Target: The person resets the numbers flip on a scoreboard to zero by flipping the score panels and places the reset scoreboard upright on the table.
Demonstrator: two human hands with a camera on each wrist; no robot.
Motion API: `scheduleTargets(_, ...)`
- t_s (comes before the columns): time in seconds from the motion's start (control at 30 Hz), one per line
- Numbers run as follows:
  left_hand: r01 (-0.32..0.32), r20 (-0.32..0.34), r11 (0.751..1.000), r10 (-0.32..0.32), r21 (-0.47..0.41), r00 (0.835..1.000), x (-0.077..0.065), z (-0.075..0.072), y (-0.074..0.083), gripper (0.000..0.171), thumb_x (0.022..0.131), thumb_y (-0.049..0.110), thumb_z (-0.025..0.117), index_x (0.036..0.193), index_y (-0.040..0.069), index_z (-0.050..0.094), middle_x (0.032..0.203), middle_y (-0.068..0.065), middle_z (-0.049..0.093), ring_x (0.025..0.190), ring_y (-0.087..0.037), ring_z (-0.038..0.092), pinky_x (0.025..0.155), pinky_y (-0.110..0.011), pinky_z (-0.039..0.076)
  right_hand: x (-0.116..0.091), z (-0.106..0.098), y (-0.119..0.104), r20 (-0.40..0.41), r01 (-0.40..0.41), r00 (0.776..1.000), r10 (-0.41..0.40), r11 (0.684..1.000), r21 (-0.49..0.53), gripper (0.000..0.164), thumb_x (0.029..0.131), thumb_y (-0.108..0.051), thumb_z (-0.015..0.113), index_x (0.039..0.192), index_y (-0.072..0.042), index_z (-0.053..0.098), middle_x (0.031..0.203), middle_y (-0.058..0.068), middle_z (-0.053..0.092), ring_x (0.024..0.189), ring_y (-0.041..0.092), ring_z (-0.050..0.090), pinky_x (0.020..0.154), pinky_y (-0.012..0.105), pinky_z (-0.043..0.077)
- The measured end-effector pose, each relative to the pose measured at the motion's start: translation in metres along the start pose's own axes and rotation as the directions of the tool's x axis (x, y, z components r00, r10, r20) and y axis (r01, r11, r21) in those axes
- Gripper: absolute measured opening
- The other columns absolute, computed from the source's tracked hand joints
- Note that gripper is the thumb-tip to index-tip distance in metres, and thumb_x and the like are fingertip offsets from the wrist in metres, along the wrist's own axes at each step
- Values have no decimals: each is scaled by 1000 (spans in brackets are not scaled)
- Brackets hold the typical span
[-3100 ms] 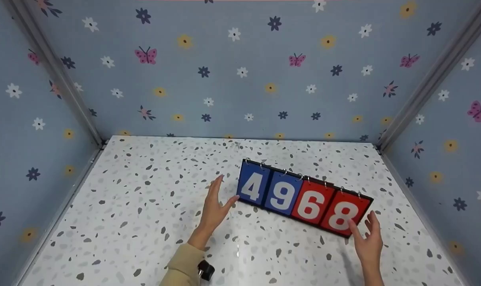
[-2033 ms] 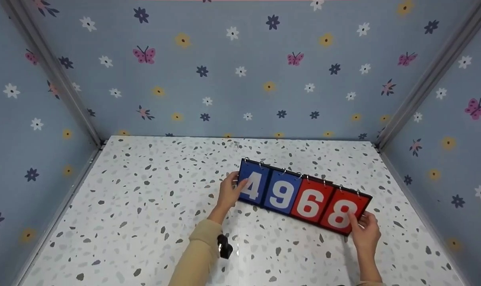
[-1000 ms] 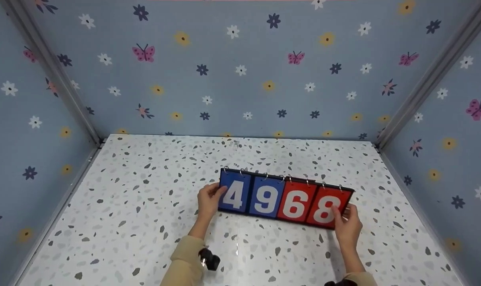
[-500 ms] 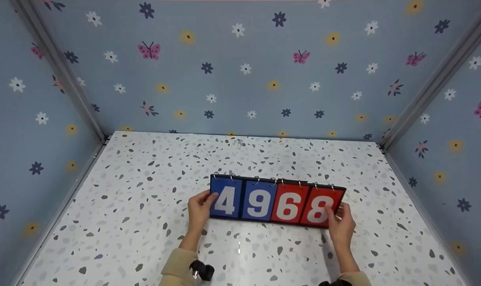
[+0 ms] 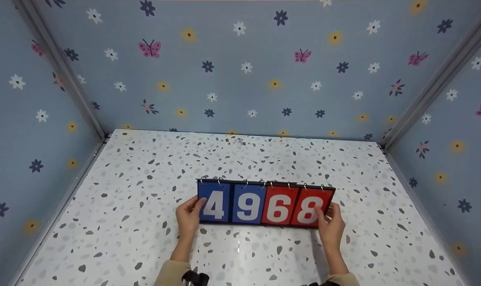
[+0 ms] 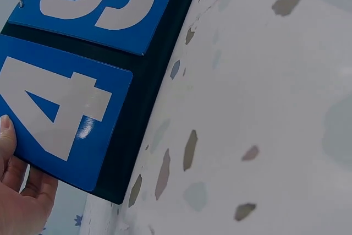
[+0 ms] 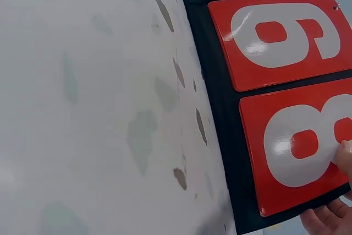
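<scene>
Tan sleeves (image 5: 171,273) lead us from the near edge into the scene, where we see a person's left hand (image 5: 187,218) clamped on one end of a scoreboard (image 5: 248,204), thumb in front at the blue 4 (image 5: 214,205), fingers tucked behind. The right hand (image 5: 331,226) pinches the other end, its thumb lying over the red 8 (image 5: 307,209). Three seconds earlier, the board slanted, farther right and farther from us, and the left hand stood beside it with fingers extended; now we find it gripped at both ends, nearly square to us, its face reading 4968 as before. It is held, face tilted up, near the middle of a white table (image 5: 129,190) flecked with gray, though we cannot tell whether its lower edge touches down. Beyond, we see a light-blue back wall (image 5: 240,51) printed with flowers (image 5: 239,28) and pink butterflies (image 5: 150,48), flanked by matching side walls (image 5: 45,202) that meet it at gray corner posts (image 5: 64,75).
</scene>
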State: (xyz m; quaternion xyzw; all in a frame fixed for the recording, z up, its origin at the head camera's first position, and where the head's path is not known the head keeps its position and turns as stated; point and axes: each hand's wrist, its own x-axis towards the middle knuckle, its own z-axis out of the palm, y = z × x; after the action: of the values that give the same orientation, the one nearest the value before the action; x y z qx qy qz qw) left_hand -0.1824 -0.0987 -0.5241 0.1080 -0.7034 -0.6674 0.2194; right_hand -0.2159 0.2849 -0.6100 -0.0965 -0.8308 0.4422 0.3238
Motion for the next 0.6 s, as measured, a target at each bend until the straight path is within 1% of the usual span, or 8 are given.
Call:
scheduleTargets(0.07, 3, -9, 1000, -2, 15, 1000, -2, -2, 7, 20, 79, 1, 65, 95, -11, 64, 88, -22, 64, 68, -9, 59, 59, -17, 43, -2, 2, -1, -5, 0, 1000, 0, 1000, 0, 63, 72, -72, 43, 99, -16, 54, 82, 0, 59, 76, 15, 58, 65, 38, 49)
scheduleTargets(0.13, 10, -21, 1000, -10, 9, 1000, -4, -4, 8, 20, 78, 0, 65, 95, -10, 64, 88, -22, 64, 68, -8, 58, 59, -17, 43, -5, 3, -3, -11, 14, 1000, -14, 1000, 8, 61, 73, -70, 45, 99, -15, 54, 82, 0, 59, 75, 15, 57, 64, 37, 49)
scheduleTargets(0.2, -1, -27, 1000, 1, -3, 1000, -5, -7, 6, 19, 78, -1, 65, 95, -11, 64, 87, -23, 64, 67, -8, 58, 58, -16, 43, -7, 3, -6, -11, 40, 999, -40, 999, 9, 55, 75, -64, 49, 99, -14, 54, 82, 0, 59, 75, 14, 57, 64, 36, 50)
scheduleTargets(0.33, -23, -38, 999, 21, -37, 999, -4, -10, -8, 19, 78, -1, 65, 93, -11, 64, 86, -23, 64, 66, -6, 57, 57, -16, 43, -12, 3, -13, -17, 72, 997, -71, 997, 16, 44, 78, -51, 58, 100, -13, 54, 82, -1, 59, 74, 13, 57, 63, 33, 49)
scheduleTargets(0.4, -23, -46, 999, 22, -27, 999, -4, -12, -15, 20, 78, 0, 66, 94, -11, 64, 87, -23, 64, 67, -3, 57, 58, -16, 43, -14, 4, -15, -16, 64, 998, -64, 998, 19, 43, 78, -51, 58, 100, -14, 54, 82, -2, 59, 75, 12, 57, 64, 32, 49)
scheduleTargets(0.43, -16, -55, 1000, 15, -24, 998, -4, -12, -19, 20, 78, 2, 66, 94, -10, 65, 87, -22, 64, 68, -2, 57, 58, -15, 43, -15, 4, -15, -15, 52, 999, -51, 998, 25, 45, 78, -53, 57, 100, -14, 54, 83, -2, 59, 75, 12, 57, 64, 32, 49)
scheduleTargets(0.53, -9, -76, 1000, 8, -4, 997, -5, -13, -21, 21, 78, 3, 67, 95, -9, 65, 88, -21, 64, 67, 0, 57, 59, -15, 43, -18, 4, -17, -11, 34, 999, -34, 999, 33, 48, 77, -56, 55, 101, -14, 54, 83, -4, 59, 76, 10, 56, 64, 30, 49)
scheduleTargets(0.6, -8, -82, 1000, 8, -8, 997, -5, -13, -21, 21, 78, 4, 67, 95, -8, 65, 87, -21, 65, 67, -1, 57, 58, -15, 43, -19, 3, -19, -8, 34, 999, -34, 999, 37, 44, 78, -51, 58, 102, -14, 54, 84, -4, 59, 76, 10, 56, 65, 28, 49)
